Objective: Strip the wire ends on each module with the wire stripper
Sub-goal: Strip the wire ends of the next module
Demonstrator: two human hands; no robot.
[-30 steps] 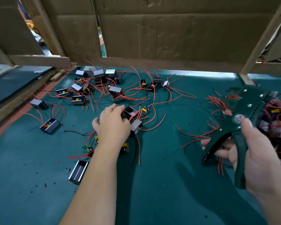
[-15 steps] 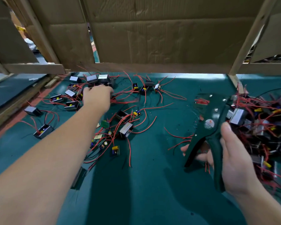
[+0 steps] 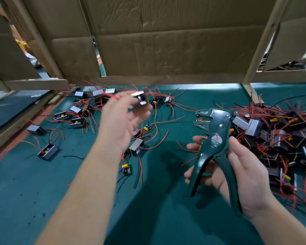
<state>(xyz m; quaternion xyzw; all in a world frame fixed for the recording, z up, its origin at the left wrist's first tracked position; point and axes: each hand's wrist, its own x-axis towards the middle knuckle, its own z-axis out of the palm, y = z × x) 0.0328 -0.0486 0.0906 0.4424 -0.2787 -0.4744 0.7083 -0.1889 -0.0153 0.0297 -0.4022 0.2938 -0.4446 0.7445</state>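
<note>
My left hand (image 3: 120, 119) is lifted above the green mat and holds a small metal-cased module (image 3: 140, 99) at its fingertips, blurred by motion, with red wires trailing from it. My right hand (image 3: 237, 175) grips the handles of the dark green wire stripper (image 3: 214, 137), whose jaws point up and left, a short way right of the held module. Several more modules with red and black wires (image 3: 78, 119) lie scattered on the mat at the left and middle. A dense heap of modules (image 3: 276, 131) sits on the right.
The green mat (image 3: 157, 200) covers the bench. A cardboard wall on a wooden frame (image 3: 166, 50) closes the back. A wooden rail (image 3: 12, 124) runs along the left edge. Small bits of cut insulation dot the mat at the lower left.
My left hand reached to the far modules, picked one up and has drawn back toward me with it. My right hand brought the wire stripper nearer the middle and more upright.
</note>
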